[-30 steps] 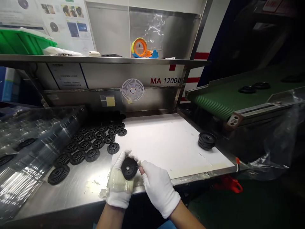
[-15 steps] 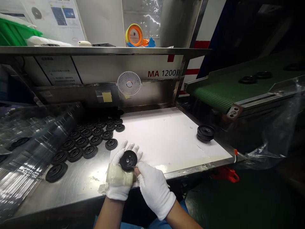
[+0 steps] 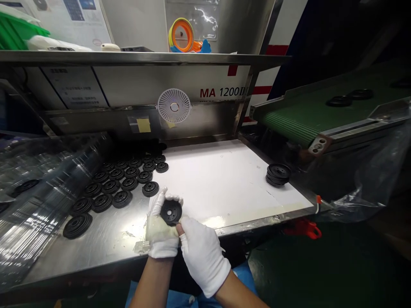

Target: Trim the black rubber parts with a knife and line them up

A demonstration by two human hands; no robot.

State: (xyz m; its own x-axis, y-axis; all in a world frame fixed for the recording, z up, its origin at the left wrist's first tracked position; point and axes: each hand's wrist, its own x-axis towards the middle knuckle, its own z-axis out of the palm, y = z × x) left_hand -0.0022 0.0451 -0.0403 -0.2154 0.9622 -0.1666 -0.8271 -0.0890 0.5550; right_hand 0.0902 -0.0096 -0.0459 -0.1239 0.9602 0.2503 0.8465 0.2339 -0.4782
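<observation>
Both my hands wear white gloves and meet over the front edge of the steel bench (image 3: pixel 105 244). My left hand (image 3: pixel 162 226) cups a black round disc (image 3: pixel 171 211) with small holes, fingers curled round its rim. My right hand (image 3: pixel 201 252) is closed, its fingertips pressed against the disc's lower right edge; whether a small tool is pinched there I cannot make out. Clear tape is wrapped round my left palm.
Several black discs (image 3: pixel 118 184) lie in rows on the bench to the left, beside clear plastic trays (image 3: pixel 38 201). A white sheet (image 3: pixel 221 184) carries a small stack of discs (image 3: pixel 278 174). A green conveyor (image 3: pixel 308 119) with discs runs at the right. A shelf (image 3: pixel 141 57) holds a tape roll.
My left fingers have curled from spread to wrapped round the disc. Both hands have shifted slightly left and nearer, and the disc has turned a little.
</observation>
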